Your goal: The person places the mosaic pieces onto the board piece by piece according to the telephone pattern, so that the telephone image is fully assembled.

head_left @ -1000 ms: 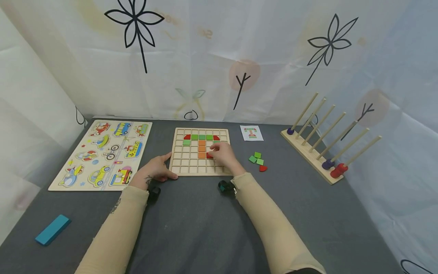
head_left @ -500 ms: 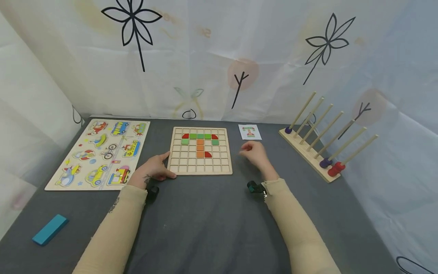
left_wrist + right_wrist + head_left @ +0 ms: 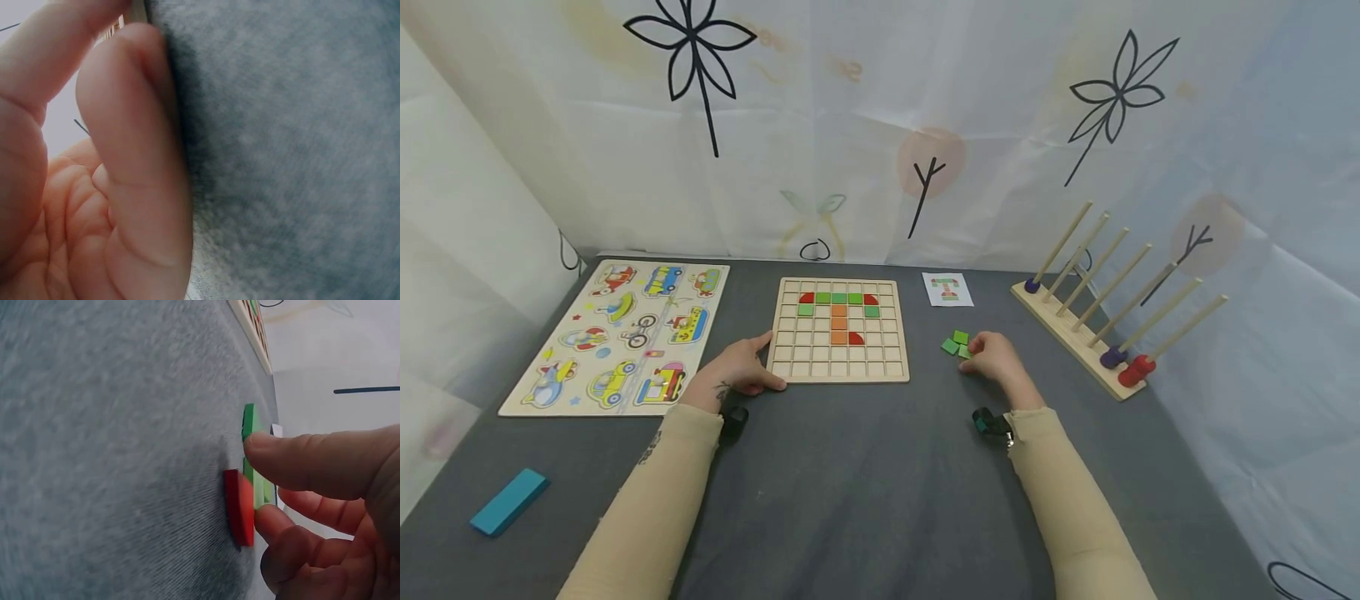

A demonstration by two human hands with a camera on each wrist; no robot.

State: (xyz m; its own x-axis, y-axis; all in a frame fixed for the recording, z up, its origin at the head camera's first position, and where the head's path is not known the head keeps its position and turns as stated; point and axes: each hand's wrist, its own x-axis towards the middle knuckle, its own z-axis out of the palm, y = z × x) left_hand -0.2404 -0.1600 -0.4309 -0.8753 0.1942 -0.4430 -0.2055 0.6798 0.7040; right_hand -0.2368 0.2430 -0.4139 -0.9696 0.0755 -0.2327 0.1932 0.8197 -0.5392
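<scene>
A square wooden grid board [image 3: 880, 372] lies in the middle, bearing green square tiles, a column of orange tiles [image 3: 838, 324] and red rounded pieces. My left hand [image 3: 739, 368] rests at its front left corner, thumb at the front corner and a finger along the left edge. To the right of the board, my right hand [image 3: 998, 363] reaches down beside several loose green tiles [image 3: 951, 346]. In the right wrist view, a red rounded piece [image 3: 240, 512] lies on the cloth, close by the thumb and fingertips, which stand apart. The hand hides that piece in the head view.
Behind the green tiles lies a small pattern card [image 3: 947, 290]. A wooden peg rack [image 3: 1075, 333] with beads stands at the right. A vehicle picture puzzle [image 3: 595, 367] lies left of the left hand, and a blue block [image 3: 510, 502] at the front left.
The right hand has left the red piece on the board, in the cell beside the lowest orange tile, and moved right to the loose tiles. The left hand stays at the board's corner.
</scene>
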